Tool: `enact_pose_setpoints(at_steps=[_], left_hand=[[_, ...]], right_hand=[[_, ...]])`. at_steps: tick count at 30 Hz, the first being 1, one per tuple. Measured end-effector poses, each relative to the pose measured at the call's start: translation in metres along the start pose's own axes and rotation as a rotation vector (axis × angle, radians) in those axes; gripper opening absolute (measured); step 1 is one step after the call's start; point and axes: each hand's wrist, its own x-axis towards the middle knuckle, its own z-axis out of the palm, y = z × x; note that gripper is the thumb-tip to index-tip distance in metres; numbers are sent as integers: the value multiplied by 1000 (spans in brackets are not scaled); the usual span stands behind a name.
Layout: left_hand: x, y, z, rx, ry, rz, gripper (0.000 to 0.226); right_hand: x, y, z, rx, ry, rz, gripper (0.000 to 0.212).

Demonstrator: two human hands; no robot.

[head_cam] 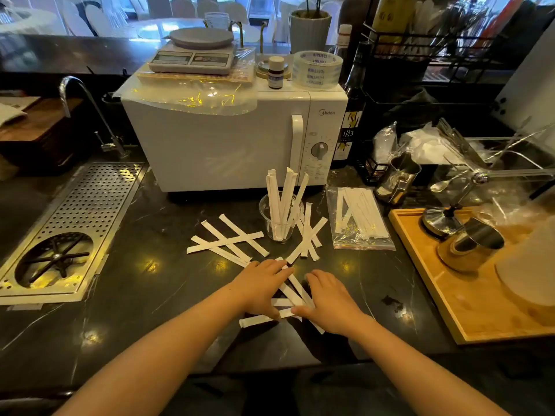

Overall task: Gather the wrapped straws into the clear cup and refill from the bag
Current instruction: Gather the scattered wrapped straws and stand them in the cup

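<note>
A clear cup (280,232) stands upright on the dark counter in front of the microwave, holding several white wrapped straws (283,190). More wrapped straws lie crossed on the counter left of the cup (228,240) and right of it (307,235). A clear zip bag (359,222) with several straws lies flat to the cup's right. Near the front, my left hand (261,288) and my right hand (329,298) press from both sides on a small pile of straws (292,291), fingers spread over them and thumbs pinching one straw's end.
A white microwave (228,136) stands right behind the cup, with a scale and a tape roll on top. A perforated metal drain tray (81,217) lies to the left. A wooden tray (450,295) with steel pitchers sits at the right.
</note>
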Motion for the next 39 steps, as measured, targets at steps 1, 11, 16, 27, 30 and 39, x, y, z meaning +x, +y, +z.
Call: enact_pose_setpoints(at_steps=[1, 11, 16, 27, 30, 39], left_hand=[[1, 2, -1, 27, -14, 5, 90], [17, 8, 0, 150, -50, 55, 78], [16, 11, -2, 180, -40, 54, 62], [2, -2, 2, 89, -47, -5, 38], [-1, -1, 5, 91, -43, -20, 32], [-6, 5, 12, 181, -33, -8, 28]], right_hand=[[-1, 0, 0, -13, 0, -2, 78], [-3, 4, 5, -202, -29, -25, 52], [-2, 4, 3, -288, -20, -61, 39], [4, 4, -5, -384, -59, -138, 35], [6, 4, -7, -423, -70, -181, 30], [8, -1, -10, -467, -141, -246, 26]])
